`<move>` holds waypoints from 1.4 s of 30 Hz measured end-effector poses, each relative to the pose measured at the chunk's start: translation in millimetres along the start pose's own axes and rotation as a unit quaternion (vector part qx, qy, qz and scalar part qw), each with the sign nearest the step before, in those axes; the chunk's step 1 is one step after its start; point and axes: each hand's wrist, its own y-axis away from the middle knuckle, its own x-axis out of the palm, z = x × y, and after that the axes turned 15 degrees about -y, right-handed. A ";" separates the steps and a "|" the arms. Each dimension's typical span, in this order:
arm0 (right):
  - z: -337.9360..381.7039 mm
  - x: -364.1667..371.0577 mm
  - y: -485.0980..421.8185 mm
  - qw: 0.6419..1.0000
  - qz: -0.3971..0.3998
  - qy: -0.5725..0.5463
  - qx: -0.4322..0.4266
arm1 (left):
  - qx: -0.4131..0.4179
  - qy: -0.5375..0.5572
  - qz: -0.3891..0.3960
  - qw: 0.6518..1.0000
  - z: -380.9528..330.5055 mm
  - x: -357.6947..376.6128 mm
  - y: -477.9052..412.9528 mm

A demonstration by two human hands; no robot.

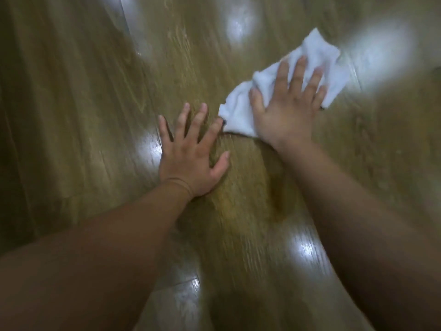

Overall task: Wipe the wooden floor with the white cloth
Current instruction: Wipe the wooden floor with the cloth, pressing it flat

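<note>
The left hand [191, 158] lies flat on the floor [83, 115], fingers spread and holding nothing, bracing the body. Just beyond it, the right hand [288, 111] presses the cloth [317, 53] down with straight, spread fingers. The cloth looks soft, light and limp, bunching at its edges, so a flat palm over its middle probably controls it best, though blur hides detail.

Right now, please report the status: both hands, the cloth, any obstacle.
Right hand flat, fingers spread, pressing crumpled white cloth onto glossy brown wooden floor. Left hand flat on bare floor beside it. No obstacle visible ahead.
</note>
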 end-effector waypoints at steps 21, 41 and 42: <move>68.2 6.6 -173.4 0.999 0.011 -0.001 0.034 | 0.005 -0.003 -0.005 1.000 3.8 2.4 -0.7; -40.7 -40.2 -57.1 0.984 0.087 0.026 -0.152 | -0.007 0.037 -0.023 0.999 4.7 2.0 -1.3; -15.8 -28.2 -78.6 0.992 0.058 0.037 -0.107 | -0.007 0.038 -0.019 0.999 5.0 1.0 -1.3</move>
